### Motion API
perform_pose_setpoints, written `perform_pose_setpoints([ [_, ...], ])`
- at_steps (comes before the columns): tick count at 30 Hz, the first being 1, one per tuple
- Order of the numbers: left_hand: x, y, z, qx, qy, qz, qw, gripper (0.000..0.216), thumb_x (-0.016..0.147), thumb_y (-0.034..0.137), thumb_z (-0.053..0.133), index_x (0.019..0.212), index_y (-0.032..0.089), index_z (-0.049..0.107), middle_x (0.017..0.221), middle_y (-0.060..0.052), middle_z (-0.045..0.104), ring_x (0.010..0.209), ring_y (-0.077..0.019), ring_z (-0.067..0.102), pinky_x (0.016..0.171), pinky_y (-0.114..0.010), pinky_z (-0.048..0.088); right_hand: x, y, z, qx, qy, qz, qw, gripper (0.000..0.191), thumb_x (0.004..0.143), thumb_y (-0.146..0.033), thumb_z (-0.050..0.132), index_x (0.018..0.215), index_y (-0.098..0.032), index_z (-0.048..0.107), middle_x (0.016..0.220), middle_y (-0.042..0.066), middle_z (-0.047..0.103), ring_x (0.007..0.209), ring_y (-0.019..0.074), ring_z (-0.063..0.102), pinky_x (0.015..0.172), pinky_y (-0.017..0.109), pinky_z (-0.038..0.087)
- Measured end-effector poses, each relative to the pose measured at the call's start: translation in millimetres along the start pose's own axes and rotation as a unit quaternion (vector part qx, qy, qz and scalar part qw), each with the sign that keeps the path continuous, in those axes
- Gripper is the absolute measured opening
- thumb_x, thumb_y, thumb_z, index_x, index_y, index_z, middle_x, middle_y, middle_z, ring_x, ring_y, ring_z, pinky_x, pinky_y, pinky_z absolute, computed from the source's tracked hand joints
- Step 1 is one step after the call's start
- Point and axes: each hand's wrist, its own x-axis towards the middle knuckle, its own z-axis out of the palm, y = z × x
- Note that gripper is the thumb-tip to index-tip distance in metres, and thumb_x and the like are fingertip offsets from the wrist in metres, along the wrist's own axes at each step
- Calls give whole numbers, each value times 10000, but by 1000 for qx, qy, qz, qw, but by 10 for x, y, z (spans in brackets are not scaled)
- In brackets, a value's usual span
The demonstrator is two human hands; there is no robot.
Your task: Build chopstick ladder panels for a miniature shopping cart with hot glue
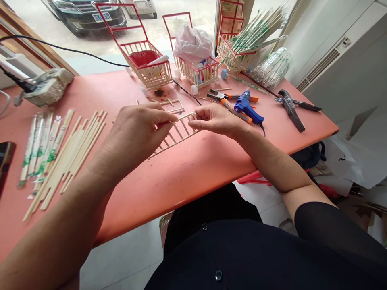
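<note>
A small ladder-like frame of pale wooden sticks is held just over the pink table, tilted. My left hand pinches its upper rail between thumb and fingertips, and hides the frame's left part. At its right end, my right hand grips the same frame, thumb in front and fingers curled behind. Right behind the hands lie short stick pieces. A blue glue gun rests to the right of my right hand, beside orange-handled pliers. Loose chopsticks lie left of my left hand.
Paper-wrapped chopsticks and a power strip are at the left. Along the back stand a red-trimmed stick cart, another with white cloth, and a third with chopsticks. Black-handled cutters lie near the right edge.
</note>
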Motion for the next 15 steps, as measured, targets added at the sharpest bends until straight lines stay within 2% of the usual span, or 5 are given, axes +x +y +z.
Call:
perform_pose_setpoints([
  [9, 21, -6, 37, 0, 13, 9, 1000, 361, 1040, 292, 572, 1140, 256, 917, 1195, -40, 913, 1053, -267, 842, 1022, -361, 623, -1, -28, -20, -26, 5, 21, 999, 456, 975, -527, 858, 826, -163, 627, 749, -53, 483, 742, 101, 393, 672, 267, 302],
  [15, 13, -40, 46, -14, 20, 13, 1000, 363, 1057, 310, 569, 1141, 289, 921, 1233, -27, 911, 1087, -271, 842, 1082, -385, 632, 0, 0, -15, -14, 3, 13, 1000, 345, 997, -422, 823, 873, -159, 638, 789, -35, 545, 769, 105, 438, 684, 253, 332],
])
